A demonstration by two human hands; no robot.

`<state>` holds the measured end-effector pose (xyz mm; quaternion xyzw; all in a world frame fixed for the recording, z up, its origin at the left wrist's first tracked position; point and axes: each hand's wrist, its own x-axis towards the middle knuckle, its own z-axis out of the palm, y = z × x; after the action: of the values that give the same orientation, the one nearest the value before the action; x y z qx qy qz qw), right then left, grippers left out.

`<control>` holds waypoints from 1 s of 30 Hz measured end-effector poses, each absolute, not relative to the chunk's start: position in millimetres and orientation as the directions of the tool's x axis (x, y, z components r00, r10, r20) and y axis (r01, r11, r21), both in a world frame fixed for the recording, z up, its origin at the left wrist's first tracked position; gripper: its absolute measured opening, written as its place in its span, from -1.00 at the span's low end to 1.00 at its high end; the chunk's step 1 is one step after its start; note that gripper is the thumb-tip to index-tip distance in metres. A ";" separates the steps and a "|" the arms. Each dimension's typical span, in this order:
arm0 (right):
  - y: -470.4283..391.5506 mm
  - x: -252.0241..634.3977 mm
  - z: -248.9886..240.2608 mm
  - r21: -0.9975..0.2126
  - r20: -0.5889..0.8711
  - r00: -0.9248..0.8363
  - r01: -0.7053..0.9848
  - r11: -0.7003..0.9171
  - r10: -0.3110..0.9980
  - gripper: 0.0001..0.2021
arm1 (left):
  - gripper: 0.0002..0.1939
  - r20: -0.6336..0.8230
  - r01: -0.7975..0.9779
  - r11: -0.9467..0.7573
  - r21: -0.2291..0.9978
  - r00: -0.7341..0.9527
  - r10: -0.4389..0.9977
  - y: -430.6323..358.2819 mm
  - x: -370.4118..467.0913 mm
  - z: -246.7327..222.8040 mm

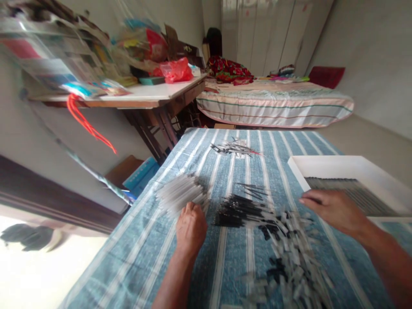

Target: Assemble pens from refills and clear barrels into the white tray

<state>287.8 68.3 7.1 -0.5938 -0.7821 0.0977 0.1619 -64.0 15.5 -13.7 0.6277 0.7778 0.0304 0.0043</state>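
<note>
My left hand point(191, 225) is at the near edge of a pile of pale translucent tubes point(182, 193), fingers curled together; whether a tube is pinched in them is hidden. My right hand point(334, 208) is by the near left side of a white box point(341, 161), thumb and forefinger pressed together; anything between them is too small to make out. Rows of grey, pen-like sticks point(360, 195) lie inside the box. Between my hands lie dark slender sticks point(240, 210), bundled side by side. Small translucent and black cap-like pieces point(296, 257) spread towards me.
A striped blue cloth point(138, 262) covers the table. More thin pieces point(234, 148) lie near its far edge. At the left, a side table point(144, 92) carries bags, with a red cord point(92, 128) hanging down. Behind stands a bed point(273, 103).
</note>
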 end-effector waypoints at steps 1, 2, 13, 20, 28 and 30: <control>61.0 266.3 10.5 -0.383 0.076 -0.338 0.859 0.340 0.938 -0.68 | -0.83 0.059 0.973 0.206 0.108 -0.213 0.975 15.4 -63.9 -14.3; 54.3 245.2 12.5 -0.395 0.030 -0.420 0.829 0.397 0.907 -0.68 | -0.83 0.087 0.965 0.196 0.174 -0.213 0.973 15.5 -63.8 -14.8; 24.8 120.1 -3.5 -0.015 -0.192 -0.719 0.683 0.730 0.668 -0.77 | -0.78 0.142 0.667 0.056 0.743 -0.240 0.960 18.6 -69.6 -23.4; 28.8 118.9 4.3 0.006 -0.203 -0.740 0.654 0.756 0.641 -0.83 | -0.72 0.127 0.626 -0.011 0.780 -0.140 0.982 14.7 -65.9 -12.8; 47.3 159.8 32.6 0.101 -0.107 -0.695 0.704 0.703 0.711 -0.85 | -0.74 0.110 0.564 -0.064 0.823 -0.047 0.993 11.7 -62.7 -8.7; 51.2 164.9 35.5 0.133 -0.090 -0.707 0.690 0.712 0.702 -0.86 | -0.73 0.098 0.554 -0.076 0.829 -0.010 0.995 10.4 -61.6 -8.4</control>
<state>164.9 51.2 35.5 -0.3769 -0.9227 -0.0447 -0.0673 -61.6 10.4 -8.4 0.6356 0.6092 0.3659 0.3016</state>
